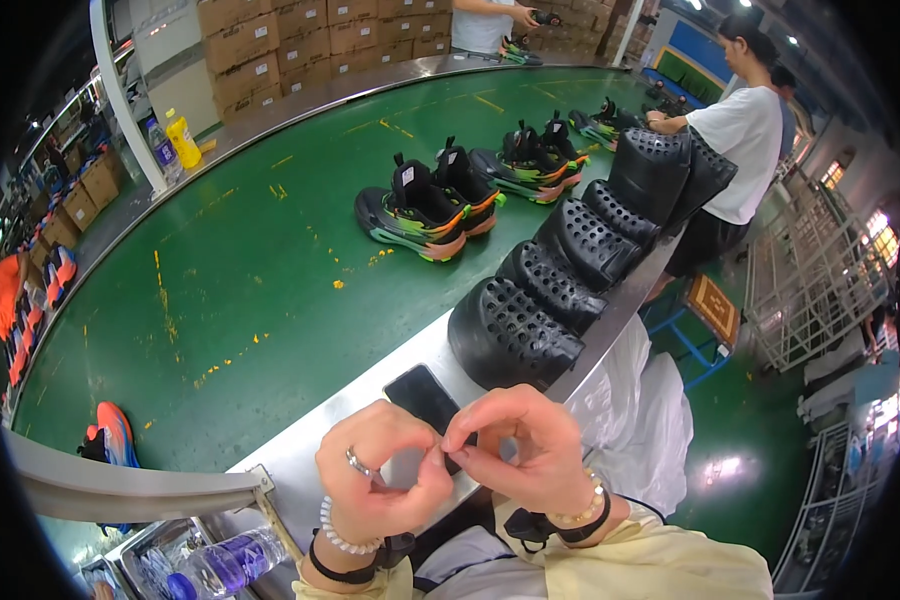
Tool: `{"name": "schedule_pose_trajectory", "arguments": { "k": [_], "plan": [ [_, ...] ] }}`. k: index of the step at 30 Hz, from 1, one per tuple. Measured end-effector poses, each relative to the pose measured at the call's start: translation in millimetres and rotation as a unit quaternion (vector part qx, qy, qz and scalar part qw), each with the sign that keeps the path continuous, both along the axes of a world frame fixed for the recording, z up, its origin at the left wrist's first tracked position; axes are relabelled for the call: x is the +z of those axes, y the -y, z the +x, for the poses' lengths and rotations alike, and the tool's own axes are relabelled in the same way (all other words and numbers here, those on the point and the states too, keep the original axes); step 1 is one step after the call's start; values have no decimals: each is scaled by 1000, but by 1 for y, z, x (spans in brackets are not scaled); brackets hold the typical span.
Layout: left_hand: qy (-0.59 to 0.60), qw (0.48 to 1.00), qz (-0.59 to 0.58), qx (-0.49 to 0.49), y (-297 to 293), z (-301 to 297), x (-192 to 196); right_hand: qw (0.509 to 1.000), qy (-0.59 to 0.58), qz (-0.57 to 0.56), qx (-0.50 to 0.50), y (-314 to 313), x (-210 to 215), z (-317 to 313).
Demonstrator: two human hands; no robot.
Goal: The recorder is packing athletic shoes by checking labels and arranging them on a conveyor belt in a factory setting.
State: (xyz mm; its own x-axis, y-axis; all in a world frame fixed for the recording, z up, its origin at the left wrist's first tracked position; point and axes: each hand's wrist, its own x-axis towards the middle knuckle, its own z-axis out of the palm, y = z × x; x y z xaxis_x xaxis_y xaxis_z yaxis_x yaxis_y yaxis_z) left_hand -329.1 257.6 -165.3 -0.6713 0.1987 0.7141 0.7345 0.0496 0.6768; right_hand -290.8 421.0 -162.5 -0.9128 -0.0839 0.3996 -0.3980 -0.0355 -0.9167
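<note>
My left hand (375,470) and my right hand (530,445) meet over the near metal edge of the work line. Thumb and forefinger of each are pinched, with the fingertips touching. Whatever they hold, if anything, is too small to make out. A black phone (417,392) lies flat on the metal edge just beyond my fingers, partly covered by them. To the right of the phone, black clog-like pieces (515,335) with round holes stand in a row along the edge. A pair of black sneakers (410,215) with orange and green soles rests on the green belt beyond.
More black sneakers (525,165) stand farther along the green belt (240,290). A co-worker in a white shirt (745,150) stands at the right, near a stool (712,305). A curved metal bar (140,490) and a plastic bottle (230,562) are at lower left.
</note>
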Motion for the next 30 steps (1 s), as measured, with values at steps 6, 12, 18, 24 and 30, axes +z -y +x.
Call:
{"name": "schedule_pose_trajectory", "arguments": {
  "k": [6, 12, 18, 24, 30],
  "plan": [
    [139, 979, 94, -112, -7, -5, -6, 1000, -19, 16, 11, -11, 0, -5],
    [285, 915, 182, -222, -12, -10, -12, 998, -29, -46, 33, -13, -4, -8],
    [224, 939, 164, -202, -20, -10, -8, 981, 68, -160, 81, -21, 5, -9],
    [112, 983, 61, -134, -22, -14, 1, 968, 124, -185, 118, -31, 7, -11],
    [45, 995, 9, -86, -28, -18, 9, 972, 111, -173, 110, -37, 7, -16]
  ]
}}
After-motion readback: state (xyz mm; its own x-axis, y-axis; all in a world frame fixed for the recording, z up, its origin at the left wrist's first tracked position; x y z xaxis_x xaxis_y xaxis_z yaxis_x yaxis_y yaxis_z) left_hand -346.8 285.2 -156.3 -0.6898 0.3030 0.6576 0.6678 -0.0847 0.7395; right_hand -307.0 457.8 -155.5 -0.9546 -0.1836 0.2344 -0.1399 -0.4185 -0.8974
